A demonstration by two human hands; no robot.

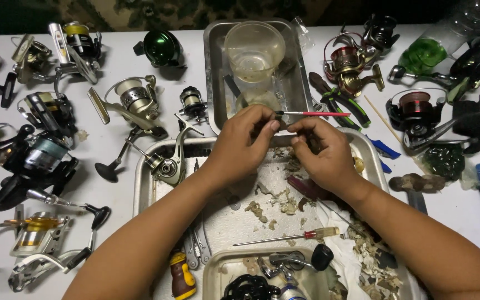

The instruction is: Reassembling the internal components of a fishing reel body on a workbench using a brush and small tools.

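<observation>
Left hand pinches a thin red-handled brush; right hand has its grip pressed on a small hidden part. Part could slip into the debris-strewn large metal tray and get lost.

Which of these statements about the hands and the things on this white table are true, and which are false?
1. The left hand holds a thin red-handled brush above the large metal tray. True.
2. The clear plastic cup lies tipped over on the table. False: it stands upright in the smaller metal tray at the back.
3. A screwdriver with a red and clear handle lies in the large tray, below the hands. True.
4. The green-handled pliers are in the right hand. False: they lie on the table, right of the smaller tray.
</observation>
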